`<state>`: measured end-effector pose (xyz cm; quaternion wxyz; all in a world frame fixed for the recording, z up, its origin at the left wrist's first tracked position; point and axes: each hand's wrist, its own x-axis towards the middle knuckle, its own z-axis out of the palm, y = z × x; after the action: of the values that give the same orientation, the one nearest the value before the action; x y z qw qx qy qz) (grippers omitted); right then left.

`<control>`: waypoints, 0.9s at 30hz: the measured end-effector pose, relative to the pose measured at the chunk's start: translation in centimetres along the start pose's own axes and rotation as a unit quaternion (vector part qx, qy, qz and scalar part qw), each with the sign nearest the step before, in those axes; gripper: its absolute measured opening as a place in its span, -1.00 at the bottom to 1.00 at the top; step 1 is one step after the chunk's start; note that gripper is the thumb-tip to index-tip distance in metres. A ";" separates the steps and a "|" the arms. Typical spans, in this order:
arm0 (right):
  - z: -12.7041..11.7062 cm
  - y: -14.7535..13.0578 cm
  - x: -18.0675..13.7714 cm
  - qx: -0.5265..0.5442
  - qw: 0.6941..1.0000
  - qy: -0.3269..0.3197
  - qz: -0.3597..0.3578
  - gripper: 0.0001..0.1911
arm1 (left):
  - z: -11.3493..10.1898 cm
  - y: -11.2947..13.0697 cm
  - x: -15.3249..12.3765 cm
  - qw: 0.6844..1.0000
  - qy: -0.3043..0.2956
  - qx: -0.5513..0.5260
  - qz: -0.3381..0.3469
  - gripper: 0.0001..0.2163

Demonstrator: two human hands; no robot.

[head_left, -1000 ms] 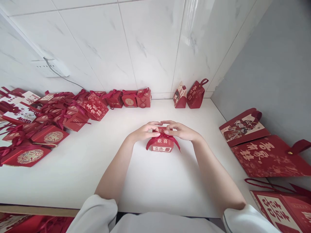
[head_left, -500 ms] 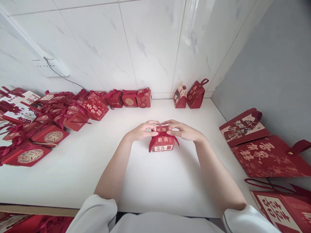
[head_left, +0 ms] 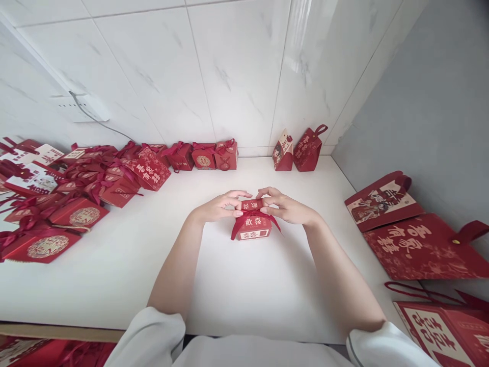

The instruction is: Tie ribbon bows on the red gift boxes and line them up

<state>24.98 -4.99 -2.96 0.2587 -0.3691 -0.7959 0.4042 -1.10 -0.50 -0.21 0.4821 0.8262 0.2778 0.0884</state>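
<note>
A small red gift box [head_left: 253, 226] with white characters and a dark red ribbon stands on the white table [head_left: 237, 285] in front of me. My left hand [head_left: 218, 206] pinches the ribbon at the box's top from the left. From the right, my right hand [head_left: 287, 208] pinches the same ribbon. The ribbon's two tails hang down over the box's front corners. Both hands rest at the top of the box, their fingertips almost meeting.
Many red gift boxes with ribbons [head_left: 76, 204] are heaped at the left. Three small boxes [head_left: 204, 155] and two pointed boxes [head_left: 298, 150] line the tiled back wall. Flat red paper bags [head_left: 420, 244] lie along the grey wall at right.
The box has shifted slightly away from me and turned a little under my hands. My fingers have parted a bit at the top, uncovering the box's lid.
</note>
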 end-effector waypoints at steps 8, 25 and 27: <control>-0.1 -0.1 -0.1 -0.094 0.995 0.019 -0.006 -0.63 | -0.2 0.4 -0.5 0.998 0.011 0.062 -0.029 -0.75; -0.8 -2.9 -0.7 -0.008 0.993 0.105 0.050 -0.61 | 0.4 1.3 0.0 0.997 0.045 0.012 -0.061 -0.72; -0.8 -3.5 -0.8 -0.007 0.994 0.094 0.046 -0.65 | 0.8 1.8 0.2 0.996 0.075 0.027 -0.050 -0.69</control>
<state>24.69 -6.69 0.28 0.3111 -0.4434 -0.7529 0.3738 0.06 -1.63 0.86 0.4413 0.8151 0.3561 0.1184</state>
